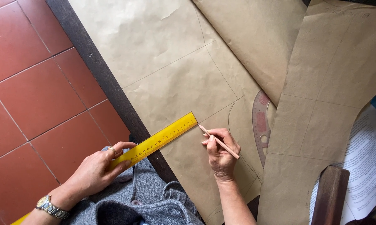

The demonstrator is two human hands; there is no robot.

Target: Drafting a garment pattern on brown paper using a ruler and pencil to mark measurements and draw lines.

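My left hand (97, 168) grips the near end of a yellow ruler (163, 138), which lies slanted across the table's dark edge onto a sheet of brown pattern paper (175, 79). My right hand (221, 153) holds a pale wooden pencil (219, 141) with its tip on the paper, just right of the ruler's far end. Thin drawn lines and a curve cross the paper around the pencil tip. A watch sits on my left wrist and a ring on one finger.
A reddish see-through curve template (260, 125) lies partly under more brown paper sheets (333, 104) on the right. Printed white pages (367, 162) and a dark wooden piece (330, 193) sit at the lower right. Red floor tiles (34, 96) lie left of the table's dark edge (98, 71).
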